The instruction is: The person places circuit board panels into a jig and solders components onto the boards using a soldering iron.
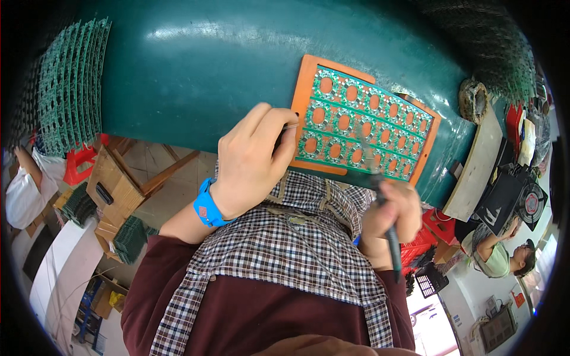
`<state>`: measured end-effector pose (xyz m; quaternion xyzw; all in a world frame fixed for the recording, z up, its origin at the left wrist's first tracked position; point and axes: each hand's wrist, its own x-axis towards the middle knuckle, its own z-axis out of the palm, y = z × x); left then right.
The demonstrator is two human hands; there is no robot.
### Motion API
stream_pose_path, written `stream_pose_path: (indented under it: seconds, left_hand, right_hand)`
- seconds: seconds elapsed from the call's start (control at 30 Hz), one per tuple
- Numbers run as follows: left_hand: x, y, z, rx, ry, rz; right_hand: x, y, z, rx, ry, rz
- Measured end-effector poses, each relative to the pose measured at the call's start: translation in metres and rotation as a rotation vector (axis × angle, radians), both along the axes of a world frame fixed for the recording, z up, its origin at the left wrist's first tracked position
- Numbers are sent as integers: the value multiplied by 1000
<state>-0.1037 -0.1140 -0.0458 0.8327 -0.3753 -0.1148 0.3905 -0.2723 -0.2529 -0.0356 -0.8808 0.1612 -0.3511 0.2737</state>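
A green circuit board panel [323, 101] with rows of oval openings lies in an orange tray [305, 83] on the green tabletop. My left hand [255, 151] is closed at the tray's left edge, its thumb and fingers pinching a thin silvery strip [290, 127] whose kind I cannot make out. At the tray's near right side, my right hand [393, 216] grips the dark handle of a soldering iron [392, 246]. Its slim front end is blurred and points up over the panel; whether it touches the panel I cannot tell.
Upright green boards [74, 86] stand in a row at the far left, with more stacked boards [499, 59] at the back right. A brown ring-shaped roll [473, 101] sits by a plank [475, 172] on the right. Beyond are a black fan [528, 202] and another person [499, 252].
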Motion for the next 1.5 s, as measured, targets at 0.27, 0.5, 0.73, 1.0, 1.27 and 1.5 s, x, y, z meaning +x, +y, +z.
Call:
stream_pose_path:
  seconds: [0.27, 0.5, 0.73, 1.0, 1.27, 1.5]
  left_hand:
    - [-26, -8, 1, 134, -66, -72]
    - [-34, -14, -1, 187, -268, -19]
    - [-31, -4, 0, 320, -346, 52]
    - [-16, -8, 53, 65, 262, -20]
    - [-9, 13, 42, -371, 1132, 40]
    - [3, 25, -3, -423, 1460, 32]
  right_hand:
    - [-35, -112, -4, -334, 42, -611]
    - [-46, -134, -21, -40, 76, -615]
    - [-8, -211, 106, 153, -224, -495]
    - [81, -336, 69, -35, -41, -520]
    - [103, -338, 65, 802, -512, -365]
    - [38, -275, 146, 532, -663, -319]
